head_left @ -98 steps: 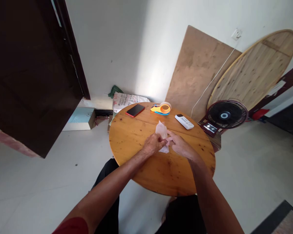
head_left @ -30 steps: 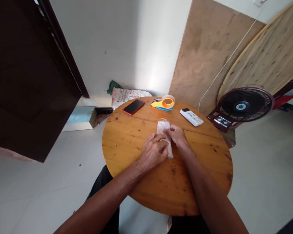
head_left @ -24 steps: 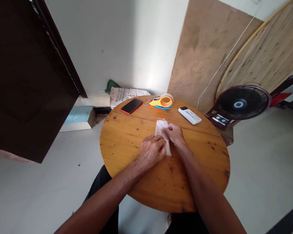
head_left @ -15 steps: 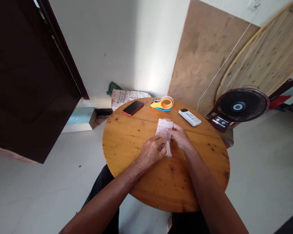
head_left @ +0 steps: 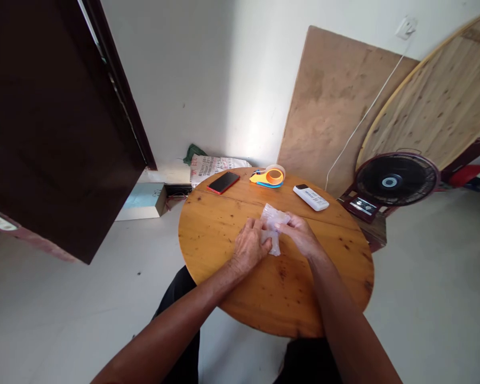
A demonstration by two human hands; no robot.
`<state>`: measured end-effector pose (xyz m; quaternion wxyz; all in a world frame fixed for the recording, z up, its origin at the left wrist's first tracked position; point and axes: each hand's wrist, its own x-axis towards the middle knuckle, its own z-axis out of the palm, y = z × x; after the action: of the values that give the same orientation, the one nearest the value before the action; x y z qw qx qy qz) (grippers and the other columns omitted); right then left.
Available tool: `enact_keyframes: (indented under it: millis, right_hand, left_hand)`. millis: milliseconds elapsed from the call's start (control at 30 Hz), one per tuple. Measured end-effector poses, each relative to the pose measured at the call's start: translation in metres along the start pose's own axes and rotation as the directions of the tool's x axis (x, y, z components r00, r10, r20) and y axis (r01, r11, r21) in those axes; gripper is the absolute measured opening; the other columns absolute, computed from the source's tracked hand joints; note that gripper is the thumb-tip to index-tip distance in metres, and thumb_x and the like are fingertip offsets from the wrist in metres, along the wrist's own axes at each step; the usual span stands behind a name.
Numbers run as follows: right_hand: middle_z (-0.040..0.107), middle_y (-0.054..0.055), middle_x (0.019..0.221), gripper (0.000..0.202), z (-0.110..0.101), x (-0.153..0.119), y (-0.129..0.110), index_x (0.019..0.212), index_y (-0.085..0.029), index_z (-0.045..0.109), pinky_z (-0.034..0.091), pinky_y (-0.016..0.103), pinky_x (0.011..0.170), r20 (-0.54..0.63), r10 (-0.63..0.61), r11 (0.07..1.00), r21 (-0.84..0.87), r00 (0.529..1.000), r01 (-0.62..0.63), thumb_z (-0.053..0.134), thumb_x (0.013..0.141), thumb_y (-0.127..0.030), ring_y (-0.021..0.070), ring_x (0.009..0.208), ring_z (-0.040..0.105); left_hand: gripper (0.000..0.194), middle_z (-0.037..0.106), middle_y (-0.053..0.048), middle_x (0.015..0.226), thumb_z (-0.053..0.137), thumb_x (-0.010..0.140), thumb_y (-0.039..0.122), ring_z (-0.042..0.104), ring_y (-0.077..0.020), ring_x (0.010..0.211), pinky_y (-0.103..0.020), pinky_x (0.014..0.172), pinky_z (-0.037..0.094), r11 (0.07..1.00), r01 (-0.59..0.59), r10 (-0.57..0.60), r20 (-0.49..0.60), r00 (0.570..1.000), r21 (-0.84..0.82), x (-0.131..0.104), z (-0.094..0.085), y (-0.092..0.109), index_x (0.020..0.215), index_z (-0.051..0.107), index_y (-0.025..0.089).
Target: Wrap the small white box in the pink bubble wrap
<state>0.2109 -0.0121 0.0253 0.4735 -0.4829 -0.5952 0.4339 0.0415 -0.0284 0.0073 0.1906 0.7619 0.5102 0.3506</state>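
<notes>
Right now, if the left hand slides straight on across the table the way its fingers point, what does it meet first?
Likely the orange tape dispenser at the far edge. The left hand already rests on the clear plastic bag; its fingers point away and slightly right, though depth is unclear.

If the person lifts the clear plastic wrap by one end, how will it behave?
The plastic wrap looks thin and crinkled, so it would probably flop and feel very light. Both hands, left hand and right hand, pin it to the table; released, it may spring open.

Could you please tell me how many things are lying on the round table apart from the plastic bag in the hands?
3: a phone at the far left edge, a tape dispenser at the far edge, and a remote control to its right. The hands may hide something small.
</notes>
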Motion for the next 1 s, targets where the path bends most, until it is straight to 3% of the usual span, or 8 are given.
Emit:
enact_keyframes:
  millis: [133, 233, 300, 433, 600, 767, 1000]
  right_hand:
    - [0.064, 0.000, 0.076, 0.018, -0.003, -0.007, 0.003, 0.082, -0.018, 0.059, 0.045, 0.026, 0.068, 0.023, -0.032, 0.996, -0.083, 0.999, 0.034, 0.064, 0.072, -0.032, 0.0154, 0.071, 0.057]
    - [0.064, 0.000, 0.076, 0.012, -0.004, -0.010, 0.000, 0.078, -0.019, 0.060, 0.046, 0.026, 0.069, 0.059, -0.058, 0.987, -0.149, 0.997, 0.066, 0.061, 0.070, -0.028, 0.0158, 0.072, 0.058]
    - [0.067, 0.000, 0.082, 0.008, -0.002, -0.011, -0.003, 0.077, -0.020, 0.061, 0.047, 0.028, 0.074, 0.094, -0.091, 0.977, -0.185, 0.991, 0.107, 0.059, 0.070, -0.025, 0.0174, 0.079, 0.060]
    - [0.069, 0.000, 0.085, 0.006, 0.003, -0.015, -0.009, 0.074, -0.021, 0.062, 0.047, 0.031, 0.081, 0.132, -0.150, 0.937, -0.298, 0.980, 0.184, 0.056, 0.074, -0.024, 0.0189, 0.084, 0.063]
    - [0.071, 0.001, 0.089, 0.009, 0.005, -0.024, -0.015, 0.078, -0.021, 0.063, 0.048, 0.031, 0.082, 0.179, -0.157, 0.866, -0.448, 0.971, 0.222, 0.054, 0.078, -0.022, 0.0200, 0.087, 0.064]
    - [0.070, 0.003, 0.110, 0.016, 0.005, -0.036, -0.009, 0.086, -0.023, 0.064, 0.049, 0.034, 0.087, 0.196, -0.208, 0.785, -0.551, 0.958, 0.283, 0.052, 0.077, -0.017, 0.0223, 0.101, 0.065]
    - [0.066, 0.005, 0.120, 0.022, 0.005, -0.046, -0.003, 0.090, -0.023, 0.063, 0.047, 0.038, 0.093, 0.222, -0.251, 0.685, -0.646, 0.942, 0.335, 0.050, 0.076, -0.013, 0.0233, 0.110, 0.062]
  left_hand:
    - [0.040, 0.052, -0.007, 0.108, 0.064, 0.072, 0.026, 0.057, -0.0215, 0.097, -0.037, 0.085, 0.050, 0.990, 0.101, -0.109, -0.078, 0.991, -0.099, -0.001, 0.008, -0.004, 0.109, 0.050, 0.020]
    - [0.064, 0.049, -0.010, 0.120, 0.066, 0.069, 0.021, 0.052, -0.0233, 0.111, -0.038, 0.093, 0.047, 0.980, 0.048, -0.070, -0.108, 0.992, -0.192, 0.002, 0.012, -0.011, 0.128, 0.040, 0.020]
    - [0.071, 0.047, -0.010, 0.127, 0.066, 0.067, 0.016, 0.049, -0.0233, 0.118, -0.038, 0.099, 0.044, 0.967, -0.018, -0.004, -0.086, 0.996, -0.253, 0.004, 0.012, -0.015, 0.132, 0.038, 0.021]
    - [0.044, 0.049, -0.009, 0.127, 0.064, 0.067, 0.008, 0.046, -0.0218, 0.124, -0.037, 0.103, 0.041, 0.930, -0.119, 0.107, -0.054, 0.993, -0.348, 0.007, 0.012, -0.018, 0.108, 0.056, 0.020]
    - [0.020, 0.057, -0.006, 0.115, 0.060, 0.068, 0.005, 0.058, -0.0164, 0.102, -0.030, 0.086, 0.049, 0.904, -0.070, 0.068, -0.020, 0.998, -0.421, 0.005, 0.010, -0.019, 0.082, 0.054, 0.017]
    - [0.013, 0.062, -0.002, 0.094, 0.060, 0.070, 0.008, 0.058, -0.0150, 0.094, -0.027, 0.083, 0.047, 0.919, -0.131, 0.142, 0.002, 0.990, -0.372, 0.003, 0.007, -0.023, 0.079, 0.056, 0.017]
    - [0.017, 0.064, -0.003, 0.092, 0.055, 0.071, 0.009, 0.060, -0.0155, 0.089, -0.028, 0.083, 0.048, 0.924, -0.209, 0.254, 0.109, 0.961, -0.319, 0.000, -0.017, -0.022, 0.085, 0.060, 0.017]
